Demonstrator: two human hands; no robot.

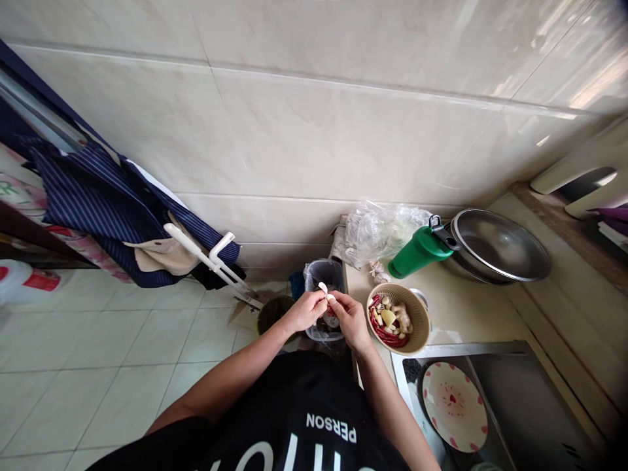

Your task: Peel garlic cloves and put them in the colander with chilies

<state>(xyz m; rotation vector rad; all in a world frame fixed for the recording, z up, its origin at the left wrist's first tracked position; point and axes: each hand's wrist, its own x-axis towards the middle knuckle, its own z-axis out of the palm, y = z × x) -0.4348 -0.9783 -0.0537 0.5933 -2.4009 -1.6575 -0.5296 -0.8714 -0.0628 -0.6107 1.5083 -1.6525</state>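
Note:
Over the lined trash bin (314, 275), both hands meet at a small pale garlic clove (330, 297). A flap of white skin (322, 287) stands up from it. My left hand (309, 311) is closed, its thumb and fingertips pinching the clove's skin side. From the other side my right hand (349, 318) pinches the clove between thumb and fingers. Close to the right hand, a beige basket (419, 330) on the counter holds garlic cloves, red dried chillies (390, 338) and pieces of ginger (403, 316). A garlic bulb (379, 272) lies behind the basket.
On the counter stand a green bottle (417, 252), a crumpled clear plastic bag (377, 229) and a large metal pan (500, 245). A dotted plate (455, 407) sits in the sink (530, 392) at right. A white rack (196, 248) with hanging cloths is at left.

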